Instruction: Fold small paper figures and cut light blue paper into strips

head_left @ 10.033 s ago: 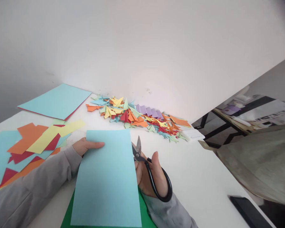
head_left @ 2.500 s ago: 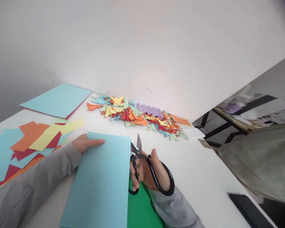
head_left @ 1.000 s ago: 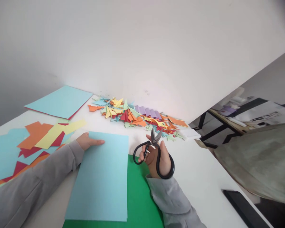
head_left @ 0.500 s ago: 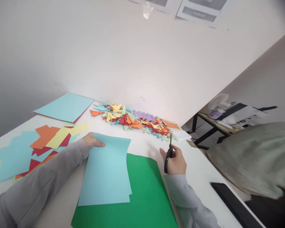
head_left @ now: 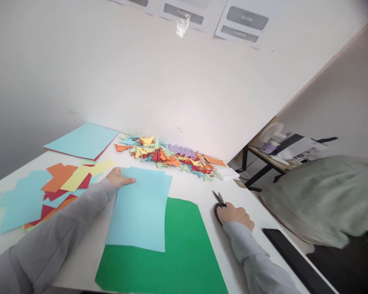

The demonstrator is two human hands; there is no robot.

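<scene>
Light blue paper sheets [head_left: 139,212] are pinched at their upper left corner by my left hand [head_left: 120,178], thumb on top. They overlap slightly out of line and hang over a green mat [head_left: 190,245]. My right hand [head_left: 236,215] is closed round the black handles of a pair of scissors [head_left: 220,199] at the right of the mat, low over the white table. The scissor blades are parted and point up and left, away from the paper. Some of the right fingers are hidden under the hand.
Coloured paper pieces [head_left: 61,179] lie left of my left arm. Blue and red sheets [head_left: 82,141] rest at the back left. Folded paper shapes [head_left: 165,155] are heaped along the wall. A black bar [head_left: 294,257] lies near the table's right edge.
My right hand has moved right and down with the scissors, whose blades now show parted. The blue sheets have shifted up a little, and their top edges now show apart.
</scene>
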